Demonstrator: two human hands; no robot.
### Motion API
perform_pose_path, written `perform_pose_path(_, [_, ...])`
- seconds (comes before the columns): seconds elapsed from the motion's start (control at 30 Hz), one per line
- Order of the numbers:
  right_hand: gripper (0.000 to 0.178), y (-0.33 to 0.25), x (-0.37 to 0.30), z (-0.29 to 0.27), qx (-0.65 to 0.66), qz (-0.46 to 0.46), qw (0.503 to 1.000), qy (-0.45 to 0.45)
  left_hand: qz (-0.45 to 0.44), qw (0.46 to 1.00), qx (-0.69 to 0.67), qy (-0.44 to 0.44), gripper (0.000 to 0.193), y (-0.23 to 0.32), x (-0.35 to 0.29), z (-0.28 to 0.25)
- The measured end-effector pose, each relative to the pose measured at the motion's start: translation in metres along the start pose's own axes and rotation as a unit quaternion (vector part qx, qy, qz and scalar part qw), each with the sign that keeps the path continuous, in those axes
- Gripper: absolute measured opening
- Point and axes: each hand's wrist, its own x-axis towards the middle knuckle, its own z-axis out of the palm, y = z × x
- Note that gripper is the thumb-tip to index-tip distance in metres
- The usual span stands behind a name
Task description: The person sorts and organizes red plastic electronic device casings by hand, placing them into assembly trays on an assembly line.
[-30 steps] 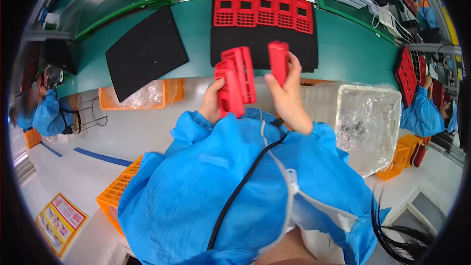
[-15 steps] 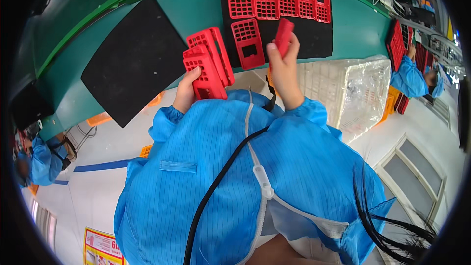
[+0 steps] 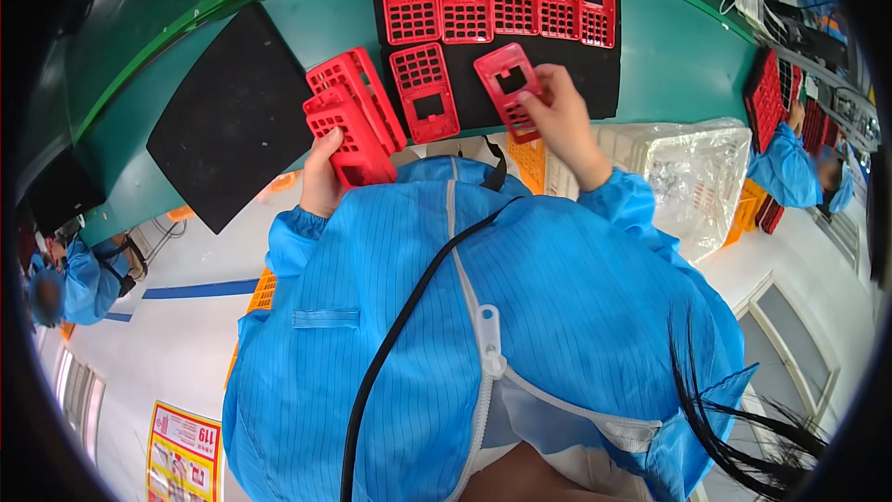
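My left hand (image 3: 323,170) is closed around several red plastic calculator-style housings (image 3: 351,121), held as a loose stack at the bench's near edge. Between the thumb and fingers of my right hand (image 3: 561,119) is a single red housing (image 3: 497,70), its window end pointing away from me, over the near part of a black mat (image 3: 595,84). Just left of it, another red housing (image 3: 426,84) lies on the mat with its window toward me. Along the mat's far side runs a row of several red housings (image 3: 465,0), their windows at the far end.
A second black mat (image 3: 232,121) lies at an angle on the green bench (image 3: 683,60), overhanging its near edge. Below the bench at right stands a white crate (image 3: 688,167) wrapped in clear plastic. Co-workers in blue sit at the far left (image 3: 88,284) and far right (image 3: 785,163).
The housing in my right hand has turned from edge-on to face-up and come down toward the mat. My left hand still grips its stack; the whole view has shifted slightly.
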Motion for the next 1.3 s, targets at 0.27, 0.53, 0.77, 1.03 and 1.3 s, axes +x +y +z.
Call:
perform_pose_path(0.27, [0.037, -0.046, -0.017, 0.041, -0.258, -0.347, 0.902, -0.009, 0.010, 0.999, -0.035, -0.023, 0.050, -0.003, -0.012, -0.015])
perform_pose_path(0.53, [0.024, -0.035, -0.007, 0.008, -0.351, -0.380, 0.856, 0.010, 0.054, 0.992, -0.039, -0.107, 0.051, 0.006, -0.025, -0.051])
perform_pose_path(0.77, [0.046, -0.052, -0.039, 0.064, -0.390, -0.304, 0.869, 0.008, 0.037, 0.977, 0.051, -0.204, 0.055, 0.016, -0.010, -0.027])
perform_pose_path(1.03, [0.047, -0.049, -0.025, 0.103, -0.337, -0.257, 0.899, 0.112, 0.049, 0.980, 0.051, -0.185, 0.057, 0.023, -0.009, -0.044])
perform_pose_path(1.3, [0.032, -0.041, 0.005, 0.060, -0.397, -0.537, 0.736, -0.109, 0.016, 0.981, 0.039, -0.190, 0.053, 0.008, 0.003, -0.033])
